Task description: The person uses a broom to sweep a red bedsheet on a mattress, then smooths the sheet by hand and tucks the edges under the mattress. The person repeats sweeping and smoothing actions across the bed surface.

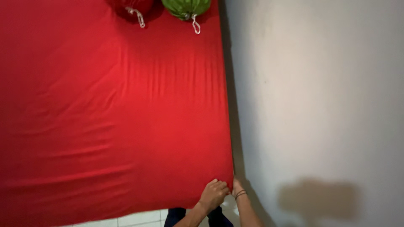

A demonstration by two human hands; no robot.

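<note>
The corner of the red sheet [126, 117] is gripped by the left hand [213, 194], whose fingers are curled closed over the cloth at the near right corner of the bed. The right hand [237, 188] is pushed down between the mattress edge and the pale wall [320, 105]; only its wrist and a dark bracelet are seen, so its grip cannot be told. The sheet is stretched away from both hands, up and to the left, its long right edge running along the wall. At the far end, well apart, a red bag [131, 6] and a green bag [186, 7] are laid side by side.
</note>
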